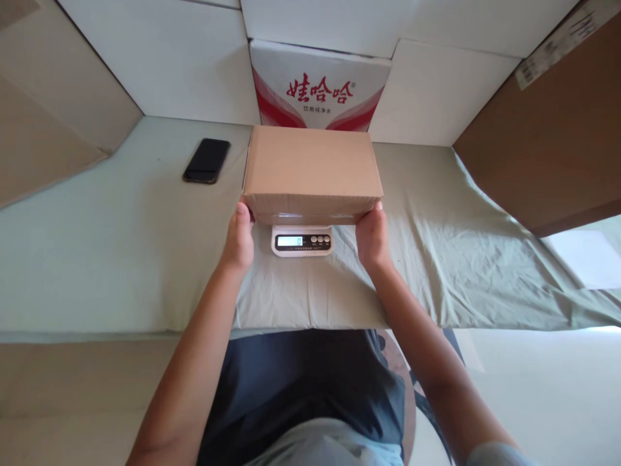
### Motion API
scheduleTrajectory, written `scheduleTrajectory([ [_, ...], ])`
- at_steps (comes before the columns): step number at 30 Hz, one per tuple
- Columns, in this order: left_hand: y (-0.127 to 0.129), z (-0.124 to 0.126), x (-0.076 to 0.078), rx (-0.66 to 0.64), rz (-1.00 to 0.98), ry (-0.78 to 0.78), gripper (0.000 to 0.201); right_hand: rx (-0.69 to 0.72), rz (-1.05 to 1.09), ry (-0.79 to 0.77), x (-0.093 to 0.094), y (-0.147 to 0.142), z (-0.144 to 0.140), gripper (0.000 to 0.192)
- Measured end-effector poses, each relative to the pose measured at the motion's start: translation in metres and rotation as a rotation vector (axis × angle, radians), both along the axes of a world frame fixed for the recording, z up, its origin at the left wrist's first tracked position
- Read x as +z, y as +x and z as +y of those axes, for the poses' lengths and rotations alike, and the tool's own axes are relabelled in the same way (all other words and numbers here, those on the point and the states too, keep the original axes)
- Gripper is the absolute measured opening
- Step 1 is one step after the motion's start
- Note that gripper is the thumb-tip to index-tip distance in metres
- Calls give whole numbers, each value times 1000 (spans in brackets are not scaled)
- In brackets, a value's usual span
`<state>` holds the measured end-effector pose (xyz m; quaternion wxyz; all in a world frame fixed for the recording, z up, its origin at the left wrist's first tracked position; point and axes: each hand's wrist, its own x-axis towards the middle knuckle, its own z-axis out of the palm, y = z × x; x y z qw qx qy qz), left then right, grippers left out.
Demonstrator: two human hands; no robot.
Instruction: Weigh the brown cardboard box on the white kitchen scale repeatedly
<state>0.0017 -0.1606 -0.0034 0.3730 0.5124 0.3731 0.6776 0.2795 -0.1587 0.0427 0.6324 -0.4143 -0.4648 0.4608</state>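
Note:
A brown cardboard box [313, 162] is held level between my two hands, over a small white digital scale [302, 252]. My left hand [239, 236] grips its near left corner, thumb up and fingers out of sight beneath. At the near right corner my right hand [374, 236] grips in the same way. The scale's front panel shows below the box, with a lit display reading 0 and a few round buttons. Its weighing plate is hidden by the box, and I cannot tell whether the two touch.
A black phone [207, 160] lies on the pale green cloth [145, 259] to the left. Behind the box stands a white carton [320, 84] with red writing. Large brown cartons flank the table: one on the left [58, 97], another on the right [548, 142].

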Motion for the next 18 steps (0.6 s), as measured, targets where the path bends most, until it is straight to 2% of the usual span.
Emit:
scheduleTrajectory([
  [6, -2, -3, 7, -31, -12, -27, 95, 76, -3, 25, -2, 2, -2, 92],
  [9, -1, 0, 8, -44, -17, -16, 95, 72, -30, 49, -1, 1, -2, 98],
  [18, -1, 4, 5, -40, -8, 10, 100, 39, -46, -7, 6, 1, 0, 110],
])
